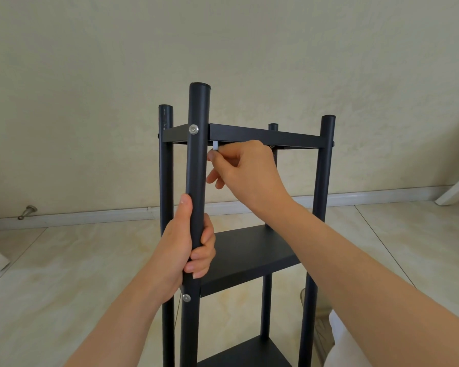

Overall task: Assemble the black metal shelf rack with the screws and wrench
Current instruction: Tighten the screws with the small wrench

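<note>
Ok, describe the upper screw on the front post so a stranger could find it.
Take the black rack standing on the tiled floor and find its nearest post, gripped by the left hand. The upper screw is the round silver head level with the top shelf, above that hand; the other screw sits below it.

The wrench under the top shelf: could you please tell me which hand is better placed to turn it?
Right: the right hand pinches the wrench, while the left hand grips the front post.
</note>
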The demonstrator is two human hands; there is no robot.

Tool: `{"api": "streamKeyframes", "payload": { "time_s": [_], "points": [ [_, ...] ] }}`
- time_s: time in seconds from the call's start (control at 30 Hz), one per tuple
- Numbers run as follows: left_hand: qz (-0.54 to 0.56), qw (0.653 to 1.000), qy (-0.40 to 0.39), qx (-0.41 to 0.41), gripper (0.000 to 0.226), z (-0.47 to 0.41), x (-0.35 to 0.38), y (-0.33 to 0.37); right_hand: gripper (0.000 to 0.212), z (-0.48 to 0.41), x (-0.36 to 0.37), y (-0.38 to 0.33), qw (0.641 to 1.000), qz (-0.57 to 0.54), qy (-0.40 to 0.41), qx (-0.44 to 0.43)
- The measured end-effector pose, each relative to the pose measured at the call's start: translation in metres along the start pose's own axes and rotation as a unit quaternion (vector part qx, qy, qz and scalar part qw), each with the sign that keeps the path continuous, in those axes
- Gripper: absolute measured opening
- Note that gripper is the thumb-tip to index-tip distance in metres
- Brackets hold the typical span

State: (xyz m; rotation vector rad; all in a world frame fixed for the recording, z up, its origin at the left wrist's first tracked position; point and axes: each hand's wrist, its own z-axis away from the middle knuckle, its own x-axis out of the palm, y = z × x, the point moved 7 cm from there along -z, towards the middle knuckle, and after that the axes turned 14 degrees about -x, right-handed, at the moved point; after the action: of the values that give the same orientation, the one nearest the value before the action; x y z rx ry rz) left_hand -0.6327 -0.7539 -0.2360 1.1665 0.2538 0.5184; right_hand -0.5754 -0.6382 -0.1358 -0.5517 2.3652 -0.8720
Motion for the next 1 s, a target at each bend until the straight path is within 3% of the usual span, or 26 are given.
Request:
{"api": "streamKeyframes", "payload": {
  "time_s": [0.17, 0.37, 0.57, 0.67, 0.87, 1.0],
  "points": [
    [-0.006, 1.0, -0.007, 0.003, 0.07, 0.0, 0.006, 0.003, 0.035, -0.002, 0.006, 0.007, 0.999, -0.021, 0.038, -0.016],
    [-0.014, 1.0, -0.01, -0.001, 0.069, -0.002, 0.012, 0.005, 0.053, -0.005, 0.003, 0.004, 0.987, 0.001, 0.132, -0.095],
    [-0.008, 1.0, -0.017, -0.004, 0.069, -0.003, 0.015, 0.005, 0.029, -0.003, 0.003, 0.005, 0.977, 0.023, 0.168, -0.126],
    [-0.005, 1.0, -0.024, 0.002, 0.069, -0.003, 0.014, 0.005, 0.038, 0.0, -0.002, 0.004, 0.984, 0.044, 0.133, -0.114],
    [-0.021, 0.999, -0.019, 0.023, 0.067, -0.004, 0.014, 0.007, 0.035, 0.013, -0.016, 0.014, 0.992, 0.112, 0.033, -0.05],
    [-0.045, 0.998, -0.001, 0.045, 0.053, -0.003, 0.016, 0.01, 0.027, 0.023, -0.031, 0.009, 0.998, 0.056, 0.021, -0.003]
  ]
}}
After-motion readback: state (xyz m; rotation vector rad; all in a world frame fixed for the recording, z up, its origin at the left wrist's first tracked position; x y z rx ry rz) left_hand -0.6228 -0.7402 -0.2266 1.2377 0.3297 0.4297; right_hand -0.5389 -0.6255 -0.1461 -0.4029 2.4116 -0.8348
